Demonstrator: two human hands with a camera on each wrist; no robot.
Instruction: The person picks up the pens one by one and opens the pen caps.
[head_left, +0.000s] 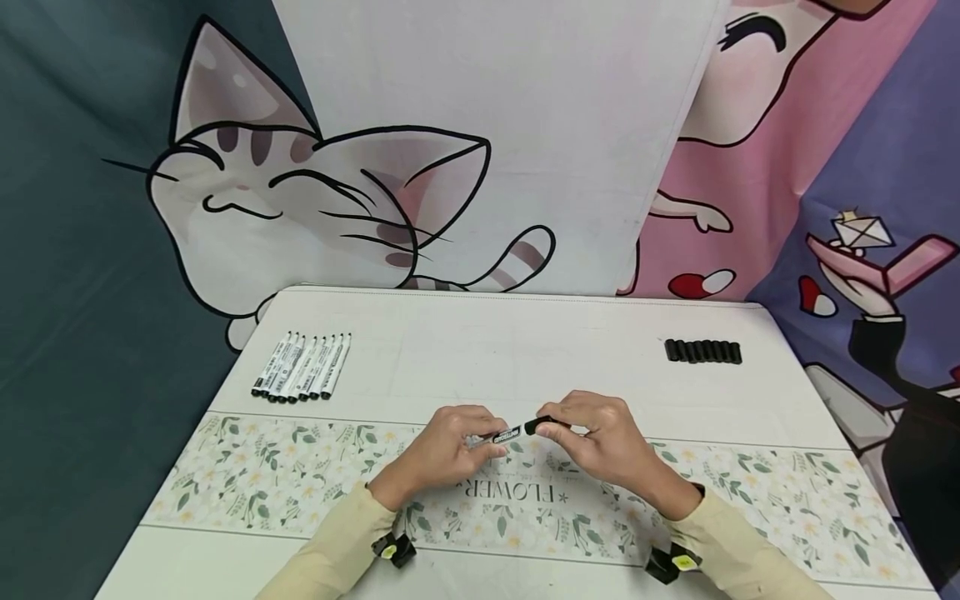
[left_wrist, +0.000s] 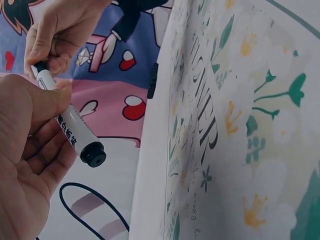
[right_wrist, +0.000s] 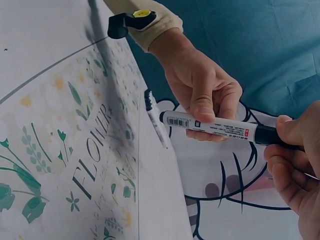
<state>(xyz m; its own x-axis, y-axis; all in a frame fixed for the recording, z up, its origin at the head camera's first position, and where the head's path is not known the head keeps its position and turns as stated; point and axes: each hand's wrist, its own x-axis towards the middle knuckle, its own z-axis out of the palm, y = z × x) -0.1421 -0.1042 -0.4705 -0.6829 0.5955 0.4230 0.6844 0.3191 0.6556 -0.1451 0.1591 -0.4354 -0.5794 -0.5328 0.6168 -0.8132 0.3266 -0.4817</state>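
Both hands hold one white marker (head_left: 507, 435) above the middle of the white table (head_left: 525, 350). My left hand (head_left: 450, 446) grips its white barrel (right_wrist: 210, 126) between thumb and fingers. The right hand (head_left: 600, 437) pinches the black cap (right_wrist: 267, 135) on the marker's right end. In the left wrist view the barrel (left_wrist: 72, 127) runs from the left hand's thumb up to the right hand (left_wrist: 57, 35), its black butt end toward the camera.
A row of several white markers (head_left: 303, 367) lies at the table's back left. Several black caps (head_left: 702, 351) sit in a row at the back right. A floral runner (head_left: 525, 492) printed "FLOWER" crosses the table under the hands. Cartoon-printed cloth hangs behind.
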